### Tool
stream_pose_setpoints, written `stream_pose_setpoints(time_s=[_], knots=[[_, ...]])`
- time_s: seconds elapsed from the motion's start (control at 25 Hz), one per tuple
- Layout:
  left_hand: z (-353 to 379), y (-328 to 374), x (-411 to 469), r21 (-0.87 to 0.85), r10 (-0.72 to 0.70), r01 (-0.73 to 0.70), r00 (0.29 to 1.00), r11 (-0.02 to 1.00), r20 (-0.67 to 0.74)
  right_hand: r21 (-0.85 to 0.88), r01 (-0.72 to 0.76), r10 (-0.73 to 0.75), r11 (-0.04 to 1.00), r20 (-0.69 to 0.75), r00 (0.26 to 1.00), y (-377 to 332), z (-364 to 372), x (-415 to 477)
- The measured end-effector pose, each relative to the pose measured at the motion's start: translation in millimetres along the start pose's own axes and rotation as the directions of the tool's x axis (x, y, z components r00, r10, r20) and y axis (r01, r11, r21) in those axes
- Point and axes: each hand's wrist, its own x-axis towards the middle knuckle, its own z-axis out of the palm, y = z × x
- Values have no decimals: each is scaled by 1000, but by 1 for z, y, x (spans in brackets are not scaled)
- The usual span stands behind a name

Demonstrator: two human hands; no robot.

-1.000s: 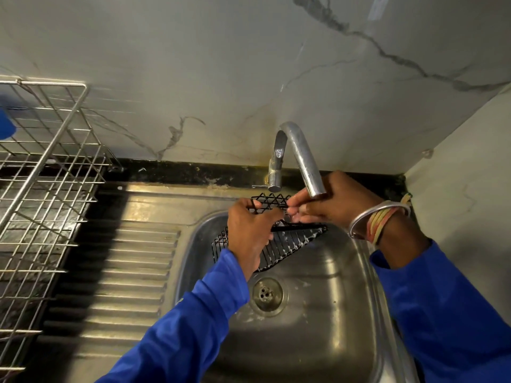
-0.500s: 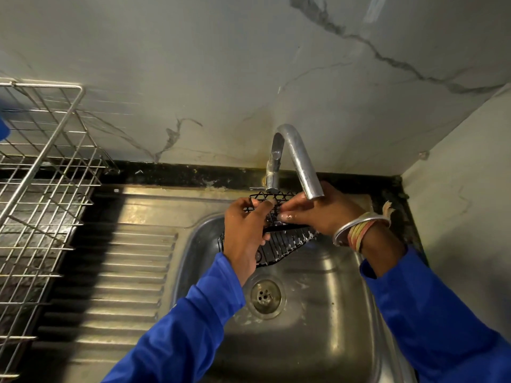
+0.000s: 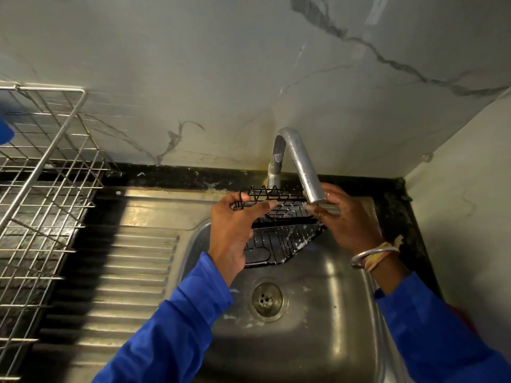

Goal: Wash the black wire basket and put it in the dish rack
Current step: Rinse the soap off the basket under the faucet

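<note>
- The black wire basket point(image 3: 279, 239) is held in the air over the far part of the sink point(image 3: 318, 341), just under the mouth of the tap point(image 3: 301, 164). It is tilted so that its floor faces the camera. White flecks on the wires look like suds or drops of water.
- The left hand point(image 3: 232, 230) grips the basket's left end, its fingers point(image 3: 262, 205) curled over the far rim and the thumb hooked on the corner.
- The right hand point(image 3: 348, 219) holds the right end with bent fingers. The spout hides part of that grip, so I cannot tell exactly how they close.
- The step looks like rinsing. To do it well, turn the basket slowly under the spout so the flow reaches each wire crossing, where soap tends to cling.
- Move the fingers along the rim in turn, so the wires under them get rinsed too.
- Keep the basket low and over the drain point(image 3: 266, 299) to limit splashing on the wall.
- Shake it off above the sink before carrying it left across the drainboard point(image 3: 110, 272) to the dish rack point(image 3: 41, 189), which stands well apart at the left on the worktop point(image 3: 171, 176).
</note>
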Motion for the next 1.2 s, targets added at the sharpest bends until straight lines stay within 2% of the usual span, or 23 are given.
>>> stream_pose_setpoints(time_s=[0.12, 0.2, 0.28, 0.4, 0.52, 0.64, 0.76, 0.8, 0.92, 0.96, 1.0, 1.08, 1.12, 1.2], knots=[[-1, -8, -6, -3, 19, -19, 998, 1000, 64, -122, -145, 157, 982, 100, 983, -8, 13, 6], [-2, -13, -9, 3, 33, -34, 995, 999, 95, -149, -158, 168, 976, 61, 984, -14, 17, 6], [-7, -14, -9, 24, 35, -38, 994, 999, 103, -143, -169, 185, 975, 110, 977, -15, 11, 8], [-20, -12, -4, 137, 78, -94, 990, 986, 120, -141, -172, 207, 975, 287, 935, -16, 6, 8], [-27, -11, -4, 308, 154, -223, 960, 925, 234, -104, -145, 166, 984, 239, 957, -17, 10, 2], [-30, -11, -5, 525, 304, -388, 921, 757, 243, -82, -146, 162, 986, 240, 957, -20, 13, -4], [-29, -13, -1, 699, 433, -428, 882, 573, 185, -62, -212, 219, 975, 147, 965, -21, 17, -5], [-25, -12, -2, 722, 432, -432, 879, 540, 203, -81, -244, 250, 966, 79, 965, -22, 20, -5], [-11, -7, -11, 713, 361, -461, 882, 528, 303, -151, -342, 332, 927, -89, 939, -24, 28, -3], [-8, -6, -12, 734, 377, -484, 867, 477, 326, -165, -352, 338, 921, -108, 935, -25, 27, -2], [-6, -6, -9, 764, 430, -525, 829, 375, 358, -187, -345, 333, 920, -91, 939, -26, 26, -2], [-4, -5, -4, 763, 515, -630, 706, 142, 487, -244, -307, 326, 920, 39, 945, -31, 23, -1], [-1, -2, -2, 733, 470, -675, 675, 83, 569, -251, -290, 327, 924, 124, 937, -34, 22, -1], [5, 2, 0, 704, 307, -706, 687, 70, 659, -237, -265, 323, 935, 256, 911, -34, 22, -1]])
